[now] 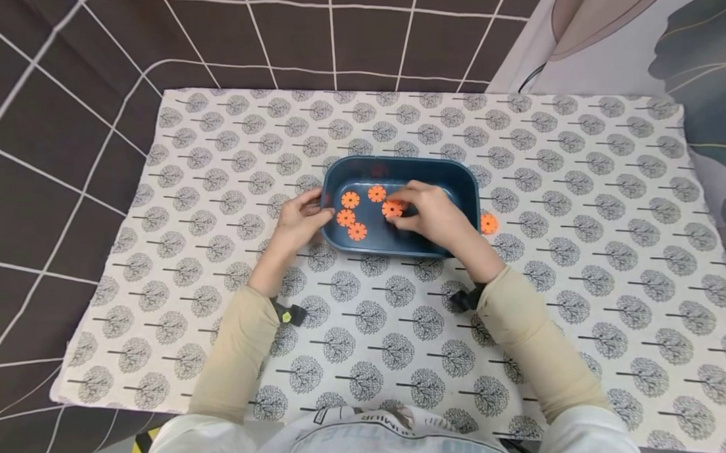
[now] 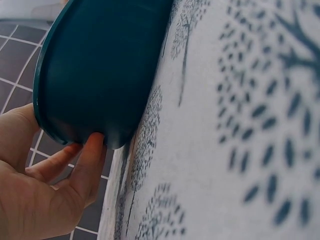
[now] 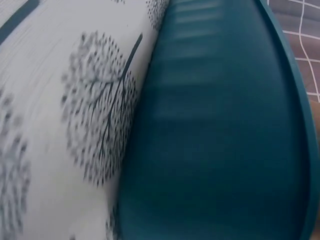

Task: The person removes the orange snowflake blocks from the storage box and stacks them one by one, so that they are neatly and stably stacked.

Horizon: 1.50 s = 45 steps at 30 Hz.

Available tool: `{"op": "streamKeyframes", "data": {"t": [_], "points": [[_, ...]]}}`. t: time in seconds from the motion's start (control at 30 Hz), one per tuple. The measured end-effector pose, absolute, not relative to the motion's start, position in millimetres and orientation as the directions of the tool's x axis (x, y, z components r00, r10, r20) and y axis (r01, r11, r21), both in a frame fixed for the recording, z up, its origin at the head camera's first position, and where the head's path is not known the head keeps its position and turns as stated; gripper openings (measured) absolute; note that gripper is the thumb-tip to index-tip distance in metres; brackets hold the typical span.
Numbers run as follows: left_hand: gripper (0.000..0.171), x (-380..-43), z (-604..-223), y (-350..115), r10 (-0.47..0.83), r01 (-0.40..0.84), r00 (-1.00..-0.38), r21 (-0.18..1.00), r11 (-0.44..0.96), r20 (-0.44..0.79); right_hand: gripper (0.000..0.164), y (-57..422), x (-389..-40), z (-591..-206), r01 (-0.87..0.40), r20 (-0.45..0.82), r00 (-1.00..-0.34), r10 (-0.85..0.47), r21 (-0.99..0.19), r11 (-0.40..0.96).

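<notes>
A dark blue plastic tub (image 1: 398,250) stands on the patterned cloth. My left hand (image 1: 302,222) grips its left end, thumb at the rim and fingertips against the outer wall, as the left wrist view shows. Inside the tub my right hand (image 1: 427,212) pinches an orange notched disc (image 1: 392,209) between thumb and fingers. Several more orange discs (image 1: 357,231) lie on the tub's floor toward the left. Another single orange disc (image 1: 489,223) rests on the cloth just off the tub's right end. In the right wrist view the tub's wall (image 3: 215,125) hides the fingers.
A white cloth (image 1: 370,348) printed with grey trees covers the table. Behind the table and at its left hangs a dark curtain (image 1: 371,41) with white grid lines. A pale patterned curtain (image 1: 626,55) hangs at the back right.
</notes>
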<state>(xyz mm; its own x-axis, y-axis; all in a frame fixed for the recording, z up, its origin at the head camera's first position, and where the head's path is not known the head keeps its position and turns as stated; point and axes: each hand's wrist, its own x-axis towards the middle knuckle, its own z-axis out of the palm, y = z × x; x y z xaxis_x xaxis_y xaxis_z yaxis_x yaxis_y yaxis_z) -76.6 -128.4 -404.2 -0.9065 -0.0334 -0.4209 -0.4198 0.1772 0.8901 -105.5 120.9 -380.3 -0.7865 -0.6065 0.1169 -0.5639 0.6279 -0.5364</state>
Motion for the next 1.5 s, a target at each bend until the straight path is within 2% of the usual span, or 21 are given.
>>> {"op": "streamKeyframes", "data": {"t": [0.43,0.63,0.93,1.5], "points": [[0.058,-79.3,-400.2,-126.2,-0.030,-0.400,-0.915,0.901,0.168,-0.401,0.032,164.1,-101.8,-373.9,-0.640,0.269,-0.752,-0.602,-0.517,0.568],[0.059,-78.8,-398.9,-125.5,-0.041,-0.428,-0.903,0.884,0.188,-0.428,0.033,183.8,-97.7,-370.0,-0.626,0.292,-0.772,-0.564,-0.504,0.595],[0.060,-78.2,-398.8,-125.5,-0.044,-0.434,-0.900,0.879,0.199,-0.434,0.033,212.8,-91.5,-371.7,-0.639,0.381,-0.769,-0.513,-0.486,0.597],[0.060,-71.3,-400.4,-126.8,-0.041,-0.419,-0.906,0.875,0.243,-0.422,0.041,252.2,-83.4,-380.3,-0.559,0.410,-0.822,-0.395,-0.446,0.700]]}}
